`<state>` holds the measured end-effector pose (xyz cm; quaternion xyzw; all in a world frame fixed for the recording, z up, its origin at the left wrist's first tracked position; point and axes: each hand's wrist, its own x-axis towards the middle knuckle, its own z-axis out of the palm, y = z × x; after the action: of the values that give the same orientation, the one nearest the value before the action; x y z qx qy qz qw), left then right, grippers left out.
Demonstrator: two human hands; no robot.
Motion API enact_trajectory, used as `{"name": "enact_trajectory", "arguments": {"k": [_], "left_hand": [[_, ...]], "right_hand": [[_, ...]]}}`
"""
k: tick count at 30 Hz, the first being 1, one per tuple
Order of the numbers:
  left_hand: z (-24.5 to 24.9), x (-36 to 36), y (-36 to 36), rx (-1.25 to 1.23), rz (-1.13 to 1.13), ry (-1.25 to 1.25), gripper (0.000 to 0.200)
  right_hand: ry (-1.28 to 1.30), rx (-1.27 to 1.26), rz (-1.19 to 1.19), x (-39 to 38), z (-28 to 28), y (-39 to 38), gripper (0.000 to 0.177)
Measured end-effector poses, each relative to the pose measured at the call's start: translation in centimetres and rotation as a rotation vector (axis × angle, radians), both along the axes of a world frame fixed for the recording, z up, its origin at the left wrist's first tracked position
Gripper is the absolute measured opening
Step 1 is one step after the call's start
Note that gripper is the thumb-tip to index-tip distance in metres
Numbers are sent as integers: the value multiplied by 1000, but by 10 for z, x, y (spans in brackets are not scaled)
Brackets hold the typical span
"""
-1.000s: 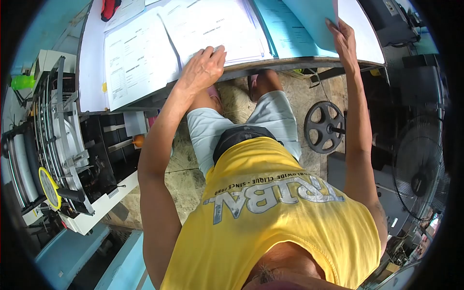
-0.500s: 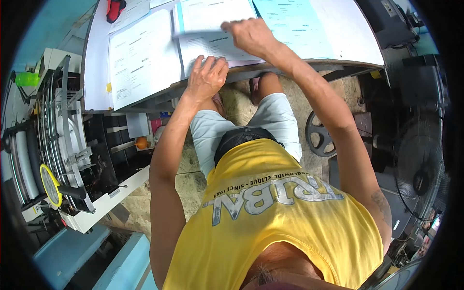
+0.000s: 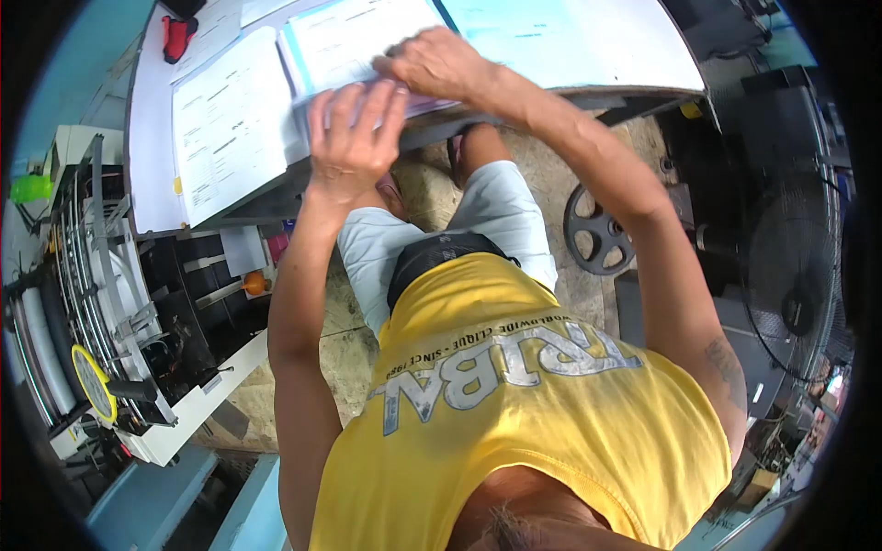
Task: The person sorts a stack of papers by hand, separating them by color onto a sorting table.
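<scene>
Printed form sheets lie in stacks on the white table [image 3: 634, 46]. Directly before me is the middle stack of forms [image 3: 335, 37], with bluish edges on its left side. My left hand [image 3: 354, 138] is at this stack's near edge, palm down, fingers stretched and slightly apart. Over the stack, my right hand [image 3: 436, 64] is curled closed, its fingertips low against the paper. What those fingers pinch, if anything, is blurred and hidden. To the left lies another stack of white forms [image 3: 230, 129]; light-blue forms [image 3: 524, 37] are on the right.
A small red and black object [image 3: 177, 39] rests at the table's far left. Machinery with metal rollers [image 3: 96, 248] stands left, near a yellow-rimmed racket-shaped thing [image 3: 92, 381]. On the right are a black handwheel [image 3: 597, 230] and a fan [image 3: 795, 303].
My right hand has moved left and toward me across the sheets. The left hand has lifted slightly, its fingers straighter. The raised, blurred page edge no longer shows. The whole view has shifted somewhat.
</scene>
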<state>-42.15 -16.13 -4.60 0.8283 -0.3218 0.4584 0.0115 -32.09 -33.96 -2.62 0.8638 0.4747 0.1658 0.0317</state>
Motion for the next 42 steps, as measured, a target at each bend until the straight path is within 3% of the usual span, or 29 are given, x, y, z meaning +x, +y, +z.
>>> {"name": "enact_trajectory", "arguments": {"k": [1,3,4,7,10,12,17,24,26,29,33,34,37,39,42], "left_hand": [[-1,-3,-14,-13,-42,-12,18],[-3,-5,-49,80,-191,89,20],[-13,0,-68,108,-239,154,25],[-36,24,-116,92,-200,254,33],[-52,45,-135,77,-86,343,32],[-61,51,-137,161,-83,420,31],[-54,53,-136,95,-139,476,21],[-43,60,-136,-107,-205,505,7],[-37,62,-139,-232,-209,580,7],[-28,69,-140,-388,-216,711,9],[-23,68,-135,-538,-228,893,20],[-12,58,-130,-648,-261,833,24],[8,29,-75,-485,-204,558,36],[8,3,-18,-287,-26,319,40],[2,-36,90,-186,258,411,50]], "right_hand": [[-82,38,70,10,7,-3,18],[-245,2,140,22,35,-10,27],[-260,10,182,21,59,-21,14],[-332,76,286,32,79,-61,15],[-243,112,173,43,65,-118,19],[-356,49,-28,51,20,-166,34],[1,87,-293,10,-30,-220,49],[91,141,-328,-27,-38,-226,35],[246,144,-353,-34,-19,-219,34],[157,144,-217,-31,-13,-223,43],[266,128,-359,-26,-19,-228,33],[283,151,-403,-25,-20,-226,33],[263,276,-373,-21,-28,-225,33],[262,272,-373,-17,-26,-223,29],[311,282,-419,-18,-18,-218,26]]}}
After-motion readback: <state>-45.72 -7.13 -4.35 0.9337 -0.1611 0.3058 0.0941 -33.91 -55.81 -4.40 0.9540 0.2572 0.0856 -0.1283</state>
